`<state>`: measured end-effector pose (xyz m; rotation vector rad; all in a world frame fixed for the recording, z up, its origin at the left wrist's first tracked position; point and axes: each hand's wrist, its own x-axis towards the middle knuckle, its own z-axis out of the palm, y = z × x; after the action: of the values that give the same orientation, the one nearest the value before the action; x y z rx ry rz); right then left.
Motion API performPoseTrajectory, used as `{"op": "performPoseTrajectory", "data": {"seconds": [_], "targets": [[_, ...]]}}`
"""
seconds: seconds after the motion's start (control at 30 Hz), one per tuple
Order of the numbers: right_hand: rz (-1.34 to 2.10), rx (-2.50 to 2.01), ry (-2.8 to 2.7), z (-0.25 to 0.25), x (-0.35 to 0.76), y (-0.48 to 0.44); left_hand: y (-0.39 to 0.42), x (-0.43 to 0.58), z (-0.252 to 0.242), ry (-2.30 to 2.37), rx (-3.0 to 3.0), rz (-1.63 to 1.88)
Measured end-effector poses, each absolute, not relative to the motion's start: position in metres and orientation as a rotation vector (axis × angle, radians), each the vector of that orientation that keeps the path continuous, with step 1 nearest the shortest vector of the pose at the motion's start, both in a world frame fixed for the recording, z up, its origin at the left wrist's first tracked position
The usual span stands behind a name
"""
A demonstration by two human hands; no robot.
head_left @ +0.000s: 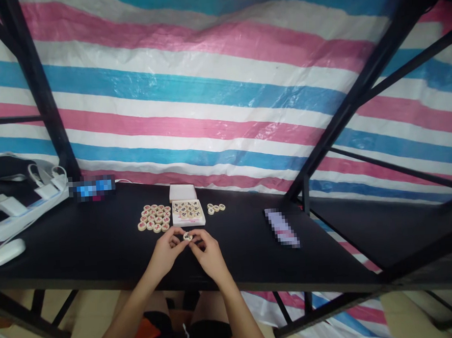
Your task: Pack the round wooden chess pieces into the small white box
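Note:
Between the fingertips of my left hand [169, 249] and my right hand [206, 247] is a round xiangqi piece [188, 236] with a black character on its face. Both hands are closed in a pinch on its two sides, just in front of the white box [189, 223]. Rows of black-marked pieces [187, 208] lie inside this box, whose lid [182, 192] is tipped back behind it. To its left, several red-marked pieces [154, 218] sit in close rows on the desk. A few loose pieces [216, 208] lie to its right.
The black desk [239, 260] has a blurred phone-like item [282, 228] on the right. At the left are a white power strip [25, 212] with plugs, a white mouse-like object [8, 252] and a blurred blue item [93, 188]. Black metal posts and striped sheeting [191, 99] stand behind.

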<state>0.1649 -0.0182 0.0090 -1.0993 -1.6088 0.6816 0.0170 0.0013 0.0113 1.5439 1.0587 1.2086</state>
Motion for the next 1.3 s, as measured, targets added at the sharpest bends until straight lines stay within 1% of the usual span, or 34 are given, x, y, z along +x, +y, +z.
{"op": "performPoseTrajectory", "data": {"seconds": [0.33,0.47,0.6,0.67,0.77,0.87,1.1,1.3], "targets": [[0.68,-1.12,-1.569,0.005,0.165,-0.016,-0.001,0.018,0.013,1.111,1.595,1.194],[0.646,-1.167,-1.522,0.004,0.166,-0.016,-0.001,0.019,0.014,1.212,1.71,1.243],[0.607,-1.217,-1.519,0.003,0.167,-0.015,0.018,0.011,0.027,1.329,1.934,1.277],[0.602,-1.222,-1.548,0.004,0.167,-0.015,0.035,0.005,0.036,1.438,2.103,1.208],[0.604,-1.225,-1.579,0.005,0.166,-0.015,0.059,0.001,0.046,1.617,2.426,0.823],[0.604,-1.23,-1.592,0.007,0.166,-0.016,0.074,0.001,0.047,1.664,2.498,0.656],[0.597,-1.24,-1.621,0.01,0.166,-0.017,0.08,0.005,0.041,1.678,2.599,0.563],[0.592,-1.242,-1.629,0.009,0.165,-0.018,0.068,0.004,0.047,1.676,2.672,0.597]]}}
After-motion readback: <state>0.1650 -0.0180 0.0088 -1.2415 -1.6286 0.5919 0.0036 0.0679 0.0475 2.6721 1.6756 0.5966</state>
